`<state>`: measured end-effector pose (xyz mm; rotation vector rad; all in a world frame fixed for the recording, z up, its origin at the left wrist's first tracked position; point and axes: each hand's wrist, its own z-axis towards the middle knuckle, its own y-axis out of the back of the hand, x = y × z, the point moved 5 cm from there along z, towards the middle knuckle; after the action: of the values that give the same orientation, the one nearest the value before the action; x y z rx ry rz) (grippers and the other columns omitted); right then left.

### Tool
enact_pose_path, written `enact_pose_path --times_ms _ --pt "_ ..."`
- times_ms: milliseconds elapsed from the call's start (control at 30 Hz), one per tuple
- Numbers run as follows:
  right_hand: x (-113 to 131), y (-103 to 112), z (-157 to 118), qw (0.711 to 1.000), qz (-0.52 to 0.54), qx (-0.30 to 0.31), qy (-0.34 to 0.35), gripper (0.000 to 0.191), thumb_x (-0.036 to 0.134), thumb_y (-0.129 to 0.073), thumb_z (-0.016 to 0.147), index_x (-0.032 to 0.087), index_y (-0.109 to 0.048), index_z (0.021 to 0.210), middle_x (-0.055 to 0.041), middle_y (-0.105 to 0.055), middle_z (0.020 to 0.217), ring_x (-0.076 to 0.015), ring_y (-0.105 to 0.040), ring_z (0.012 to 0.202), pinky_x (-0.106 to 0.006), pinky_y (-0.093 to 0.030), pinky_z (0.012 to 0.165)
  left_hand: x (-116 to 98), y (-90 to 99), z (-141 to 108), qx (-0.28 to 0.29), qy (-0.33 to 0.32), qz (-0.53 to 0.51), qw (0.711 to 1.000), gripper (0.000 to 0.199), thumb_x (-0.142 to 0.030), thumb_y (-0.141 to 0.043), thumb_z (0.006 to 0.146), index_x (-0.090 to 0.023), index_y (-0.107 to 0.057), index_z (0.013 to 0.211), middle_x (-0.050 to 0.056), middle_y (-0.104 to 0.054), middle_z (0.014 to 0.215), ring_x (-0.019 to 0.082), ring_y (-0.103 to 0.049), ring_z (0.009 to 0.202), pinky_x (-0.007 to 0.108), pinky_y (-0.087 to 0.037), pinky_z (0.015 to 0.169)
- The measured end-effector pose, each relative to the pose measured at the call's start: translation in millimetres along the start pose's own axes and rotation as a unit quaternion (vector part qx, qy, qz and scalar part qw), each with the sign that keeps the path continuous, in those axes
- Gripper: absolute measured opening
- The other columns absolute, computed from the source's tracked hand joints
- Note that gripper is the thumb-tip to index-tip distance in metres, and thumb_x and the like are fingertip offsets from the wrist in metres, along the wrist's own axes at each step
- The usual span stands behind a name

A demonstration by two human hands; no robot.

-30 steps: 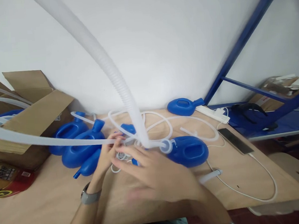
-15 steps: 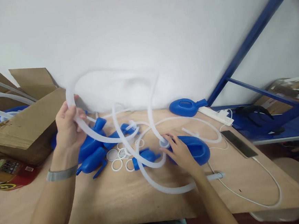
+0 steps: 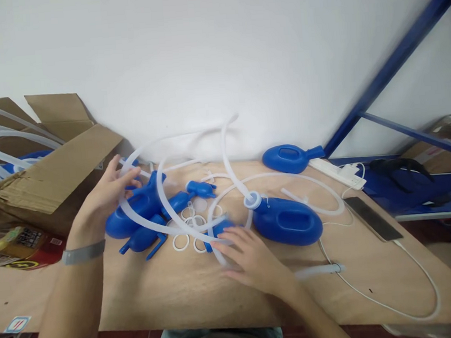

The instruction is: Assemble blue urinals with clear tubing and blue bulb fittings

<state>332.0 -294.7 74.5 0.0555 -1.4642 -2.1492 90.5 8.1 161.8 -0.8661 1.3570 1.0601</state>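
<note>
My left hand [image 3: 114, 191] has its fingers apart beside a looping translucent tube [image 3: 160, 189], near the carton. My right hand [image 3: 244, 256] is spread over the tube loops at the table's middle, its fingers touching or just above them. A blue bottle [image 3: 288, 221] lies right of that hand, and a tube end goes into its white-ringed neck [image 3: 252, 199]. Between my hands are white rings [image 3: 181, 242] and smaller blue parts [image 3: 201, 188]. More blue bottles [image 3: 138, 209] lie by my left hand.
An open carton [image 3: 61, 166] of tubes stands at the left, a red and yellow package [image 3: 40, 246] below it. Toward the back right are another blue bottle [image 3: 291, 158], a power strip [image 3: 337, 173], a phone [image 3: 373, 219] with its cable and a blue metal frame [image 3: 388, 52].
My left hand has let go of the tube, which has dropped lower. My right hand has left the bottle neck and moved toward me and left. The view has shifted slightly.
</note>
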Motion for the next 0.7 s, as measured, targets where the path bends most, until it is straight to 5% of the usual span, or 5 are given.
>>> enact_pose_path --times_ms 67,200,400,567,700 --pt "0 -16 4 0.999 -0.037 0.013 -0.007 0.053 0.039 -0.068 0.101 0.021 -0.056 0.149 -0.0127 -0.071 0.131 -0.0323 -0.063 0.124 -0.053 -0.052 0.107 6 9.0 -5 -0.075 -0.046 0.223 0.971 0.098 -0.034 -0.087 0.084 -0.017 -0.031 0.163 0.019 -0.058 0.137 0.024 -0.069 0.094 0.039 -0.061 0.071" --pt "-26 -30 11 0.997 -0.051 -0.02 -0.048 0.035 0.03 -0.05 0.109 0.021 -0.065 0.14 -0.0098 -0.076 0.109 -0.0254 -0.07 0.097 -0.042 -0.059 0.086 23 0.4 -26 -0.114 -0.155 0.506 0.841 0.066 -0.043 -0.073 0.093 -0.014 -0.056 0.15 0.026 -0.02 0.17 0.056 -0.037 0.146 0.076 -0.039 0.109" --pt "-63 -17 26 0.981 -0.027 -0.116 -0.152 0.038 0.032 -0.039 0.113 0.022 -0.061 0.142 -0.0115 -0.074 0.115 -0.0279 -0.068 0.105 -0.044 -0.058 0.09 60 -60.9 -82 0.004 -0.288 0.495 0.82 0.038 -0.043 -0.046 0.108 -0.018 -0.074 0.111 0.015 -0.073 0.121 0.031 -0.068 0.113 0.046 -0.055 0.096" --pt "-82 -26 41 0.971 -0.021 -0.124 -0.201 0.032 0.031 -0.041 0.111 0.019 -0.069 0.121 -0.0135 -0.074 0.114 -0.03 -0.065 0.11 -0.046 -0.055 0.095 84 -125.5 -128 0.166 -0.335 0.512 0.773 0.039 -0.039 -0.039 0.113 -0.019 -0.071 0.123 0.011 -0.077 0.119 0.028 -0.068 0.113 0.045 -0.048 0.099" --pt "-87 -36 43 0.973 -0.005 -0.097 -0.211 0.028 0.024 -0.045 0.109 0.021 -0.072 0.112 -0.0121 -0.074 0.113 -0.0297 -0.063 0.112 -0.046 -0.054 0.097 94 -143.4 -136 0.227 -0.347 0.511 0.753 0.039 -0.042 -0.046 0.112 -0.018 -0.064 0.136 0.011 -0.077 0.114 0.027 -0.07 0.107 0.045 -0.046 0.1"
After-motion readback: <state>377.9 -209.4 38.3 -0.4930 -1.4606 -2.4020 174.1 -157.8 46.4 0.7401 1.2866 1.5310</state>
